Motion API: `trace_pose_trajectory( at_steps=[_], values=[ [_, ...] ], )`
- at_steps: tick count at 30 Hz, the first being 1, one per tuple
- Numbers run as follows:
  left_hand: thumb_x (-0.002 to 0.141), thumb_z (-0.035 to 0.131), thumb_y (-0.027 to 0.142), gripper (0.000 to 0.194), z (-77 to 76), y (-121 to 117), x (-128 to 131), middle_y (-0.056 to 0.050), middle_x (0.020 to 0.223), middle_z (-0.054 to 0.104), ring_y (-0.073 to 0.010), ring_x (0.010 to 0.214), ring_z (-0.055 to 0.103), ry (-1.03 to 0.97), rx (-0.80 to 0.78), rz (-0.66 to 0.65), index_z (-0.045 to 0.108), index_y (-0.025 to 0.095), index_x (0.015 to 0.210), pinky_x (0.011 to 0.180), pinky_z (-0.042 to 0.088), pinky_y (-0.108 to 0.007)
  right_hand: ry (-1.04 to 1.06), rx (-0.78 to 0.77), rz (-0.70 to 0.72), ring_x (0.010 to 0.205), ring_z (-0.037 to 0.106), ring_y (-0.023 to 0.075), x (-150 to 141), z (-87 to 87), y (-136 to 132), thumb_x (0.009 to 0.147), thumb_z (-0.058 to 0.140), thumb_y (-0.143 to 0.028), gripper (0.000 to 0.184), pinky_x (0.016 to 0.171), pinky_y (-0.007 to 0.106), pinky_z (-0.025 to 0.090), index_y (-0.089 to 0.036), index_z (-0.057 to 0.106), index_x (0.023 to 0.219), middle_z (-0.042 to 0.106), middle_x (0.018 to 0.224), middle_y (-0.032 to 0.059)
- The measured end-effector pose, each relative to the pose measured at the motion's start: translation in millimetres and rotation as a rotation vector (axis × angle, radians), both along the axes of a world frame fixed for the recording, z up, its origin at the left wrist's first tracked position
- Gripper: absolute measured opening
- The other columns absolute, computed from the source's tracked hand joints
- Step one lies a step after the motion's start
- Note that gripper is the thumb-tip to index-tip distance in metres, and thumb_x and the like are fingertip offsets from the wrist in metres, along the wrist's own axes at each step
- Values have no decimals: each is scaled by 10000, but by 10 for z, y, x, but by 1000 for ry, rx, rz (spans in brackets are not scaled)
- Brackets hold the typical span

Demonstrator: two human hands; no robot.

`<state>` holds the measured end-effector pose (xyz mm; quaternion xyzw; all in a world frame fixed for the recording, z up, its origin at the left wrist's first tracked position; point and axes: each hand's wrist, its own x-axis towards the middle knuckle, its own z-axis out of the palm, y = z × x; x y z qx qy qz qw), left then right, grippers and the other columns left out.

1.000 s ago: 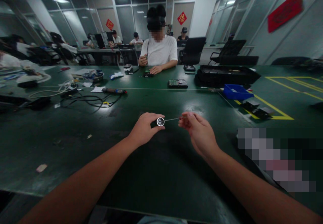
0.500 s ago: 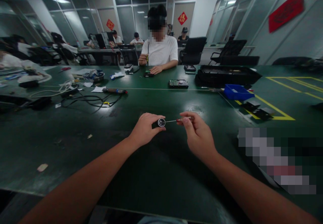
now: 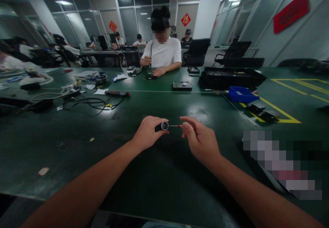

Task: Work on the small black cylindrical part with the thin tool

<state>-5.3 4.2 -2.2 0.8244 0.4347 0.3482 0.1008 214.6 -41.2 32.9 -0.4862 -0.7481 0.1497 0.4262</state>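
Between the thumb and fingers of my left hand point(image 3: 147, 132) is a small round part with a light ring-shaped rim point(image 3: 165, 126) and a dark inside; its kind is not clear. My right hand point(image 3: 202, 137) grips a screwdriver point(image 3: 179, 126) with a red collar and thin metal shaft, its handle mostly hidden by the fingers. The shaft lies level and its tip meets the right side of the ring. Whether the tip sits inside or only against the rim, I cannot tell. Both hands are held above the green table point(image 3: 144, 176).
Across the table a person point(image 3: 164, 51) works on a small board. A hard drive point(image 3: 182, 85), a black housing point(image 3: 231, 77) and a blue bin point(image 3: 243, 94) lie beyond my hands. Cables point(image 3: 92, 102) and an electric screwdriver point(image 3: 117, 93) are at left.
The screwdriver's handle end has dropped a little, so the shaft is more level. My right index finger has straightened from its curl. My left hand stays about where it was.
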Motion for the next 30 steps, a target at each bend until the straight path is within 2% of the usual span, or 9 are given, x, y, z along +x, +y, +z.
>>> trace_pose_trajectory(
  at_steps=[3, 8, 10, 12, 14, 20, 23, 26, 30],
  values=[
    [842, 797, 326, 370, 3, 11, -2, -32, 1154, 752, -246, 1075, 663, 2, -13, 10, 693, 253, 1189, 953, 467, -433, -18, 40, 72, 702, 684, 174, 4, -12, -2, 1021, 437, -301, 348, 640, 298, 477, -174, 596, 1303, 724, 805, 30],
    [842, 796, 329, 368, 19, 17, 1, -30, 1143, 752, -246, 1070, 661, 1, -26, 16, 693, 254, 1187, 951, 469, -440, -47, 53, 139, 859, 696, 213, 3, 8, -15, 1014, 453, -304, 256, 758, 351, 510, -214, 677, 1099, 742, 953, 61],
    [844, 793, 330, 364, 24, 11, 2, -30, 1136, 753, -247, 1064, 660, 1, -29, 11, 692, 257, 1187, 950, 469, -441, -11, 30, 119, 863, 696, 219, -6, 6, -24, 1023, 451, -331, 263, 777, 368, 517, -230, 676, 1115, 737, 936, 56],
    [849, 788, 331, 362, 29, 3, 1, -30, 1127, 752, -248, 1058, 659, -4, -31, 15, 691, 259, 1190, 948, 473, -441, 88, -2, 95, 865, 699, 221, -16, -16, -22, 1017, 477, -341, 266, 784, 374, 526, -233, 642, 1195, 730, 931, 55],
    [853, 784, 323, 360, 34, -5, -3, -30, 1127, 749, -248, 1063, 657, -17, -32, 19, 690, 259, 1194, 945, 479, -434, 246, -53, 84, 868, 702, 217, -27, -49, 3, 996, 524, -363, 262, 790, 371, 538, -226, 629, 1194, 727, 940, 57],
    [867, 770, 288, 374, 48, -5, -12, -34, 1191, 738, -239, 1108, 650, -33, -38, -17, 677, 253, 1229, 969, 477, -425, 784, -310, 58, 765, 679, 192, -36, -147, 194, 926, 604, -484, 289, 787, 386, 577, -204, 671, 950, 698, 848, 46],
    [864, 776, 293, 377, 49, 1, -8, -35, 1181, 742, -242, 1096, 654, -8, -22, -14, 678, 249, 1226, 974, 466, -439, 915, -444, 84, 682, 652, 181, -29, -174, 254, 904, 621, -504, 303, 741, 392, 589, -202, 643, 894, 660, 762, 28],
    [859, 781, 313, 387, 43, 1, -5, -38, 1168, 745, -245, 1080, 657, 10, -29, -14, 677, 243, 1225, 973, 462, -447, 865, -345, 21, 712, 655, 178, -25, -163, 242, 925, 597, -499, 297, 742, 379, 576, -206, 641, 926, 671, 803, 31],
    [856, 784, 335, 382, 39, -7, -1, -35, 1165, 745, -248, 1083, 655, -1, -24, -6, 680, 249, 1213, 965, 465, -444, 627, -172, -53, 764, 663, 183, -32, -91, 161, 971, 541, -461, 276, 761, 366, 545, -205, 645, 978, 691, 857, 43]
  ],
)
